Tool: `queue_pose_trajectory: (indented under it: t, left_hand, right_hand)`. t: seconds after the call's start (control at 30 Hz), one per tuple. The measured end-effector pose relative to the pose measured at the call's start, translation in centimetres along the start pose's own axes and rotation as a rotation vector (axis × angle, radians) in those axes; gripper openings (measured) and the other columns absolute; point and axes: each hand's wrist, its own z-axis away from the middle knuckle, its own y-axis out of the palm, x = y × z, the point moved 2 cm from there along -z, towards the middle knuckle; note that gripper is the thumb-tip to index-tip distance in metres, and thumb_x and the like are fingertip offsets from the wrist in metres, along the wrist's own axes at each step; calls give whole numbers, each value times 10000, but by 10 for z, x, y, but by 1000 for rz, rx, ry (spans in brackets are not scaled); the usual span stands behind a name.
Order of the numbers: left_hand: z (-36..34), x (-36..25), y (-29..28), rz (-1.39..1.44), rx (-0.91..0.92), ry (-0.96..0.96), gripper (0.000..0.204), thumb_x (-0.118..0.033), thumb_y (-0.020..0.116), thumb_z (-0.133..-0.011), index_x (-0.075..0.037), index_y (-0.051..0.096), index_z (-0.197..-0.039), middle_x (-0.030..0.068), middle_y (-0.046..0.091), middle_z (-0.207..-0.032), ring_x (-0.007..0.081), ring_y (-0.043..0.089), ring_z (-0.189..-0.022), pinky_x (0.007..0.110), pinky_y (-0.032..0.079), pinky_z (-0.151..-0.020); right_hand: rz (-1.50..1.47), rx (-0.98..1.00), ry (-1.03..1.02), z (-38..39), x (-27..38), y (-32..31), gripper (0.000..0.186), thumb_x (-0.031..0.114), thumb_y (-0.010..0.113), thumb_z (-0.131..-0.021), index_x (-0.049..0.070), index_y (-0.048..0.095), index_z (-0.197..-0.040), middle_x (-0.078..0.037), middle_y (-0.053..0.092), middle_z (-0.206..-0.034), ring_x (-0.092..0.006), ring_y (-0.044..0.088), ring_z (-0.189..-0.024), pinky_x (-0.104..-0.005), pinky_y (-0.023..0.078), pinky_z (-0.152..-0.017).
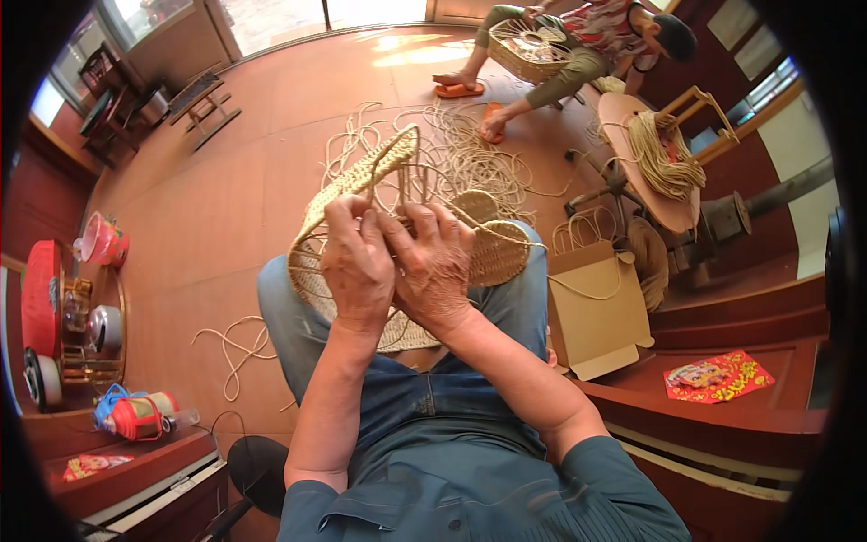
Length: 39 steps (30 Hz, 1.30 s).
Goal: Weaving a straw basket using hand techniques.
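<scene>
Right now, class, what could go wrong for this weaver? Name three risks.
The loose cord lies in jumbled loops on the floor, so it may tangle.
The co-worker's foot is close beside it and might snag a loop.
The woven piece, over the lap, could slip if jostled.

wearer's two hands (357, 262), one co-worker (605, 32); two orange slippers (459, 90), one cardboard box (598, 325), two red prints (720, 375)

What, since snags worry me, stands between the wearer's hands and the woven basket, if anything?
Nothing visible: the left hand and right hand are both at the woven basket. The cord pile lies beyond, on the floor.
</scene>
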Motion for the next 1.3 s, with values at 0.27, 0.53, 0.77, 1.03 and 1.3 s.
queue_pose_trajectory:
  t: [0.27, 0.53, 0.77, 1.03, 1.3]
  left_hand:
    - [9, 12, 1, 67, -45, -129, 187, -97, 678, -1108, 2, 577, -1231, 146, 697, -1024, 249, 695, -884, 389, 574, -822]
    - [9, 29, -24, 1193, -15, -536, 178, -31, 688, -1098, -107, 632, -1248, 41, 680, -1076, 14, 413, -624, 194, 392, -512]
    - [-5, 61, -108, 1287, 71, -670, 155, -131, 672, -1133, -124, 662, -1287, 19, 631, -948, 28, 386, -600, 206, 340, -500]
    - [-14, 175, -286, 852, -171, -759, 195, -380, 742, -1110, -193, 708, -1071, -102, 360, -624, 47, 274, -538, 264, 279, -566]
    - [-5, 259, -556, 396, -612, -916, 369, -578, 772, -1041, -233, 674, -955, -105, 333, -575, 64, 291, -467, 270, 254, -483]
  right_hand:
    - [-62, -50, 43, -2, 0, 1, 342, 296, 755, -973, 194, 722, -1297, -36, 670, -1275, -283, 589, -1280, -476, 384, -1071]
    - [-109, -49, 60, -2, 0, 1, 465, 290, 837, -914, 157, 716, -1342, -51, 695, -1299, -300, 591, -1308, -486, 384, -1086]
    - [-110, -164, 30, 4, 5, -3, 421, 144, 806, -900, 193, 721, -1310, -46, 636, -1273, -286, 592, -1272, -455, 400, -1055]
    - [-141, -144, -79, -13, 12, 18, 192, 169, 797, -913, 222, 767, -1095, 23, 610, -1029, -228, 596, -1014, -427, 407, -886]
    - [-205, -119, -98, -13, 11, 19, 136, 230, 825, -923, 208, 765, -1043, 25, 618, -1017, -220, 599, -988, -416, 415, -893]
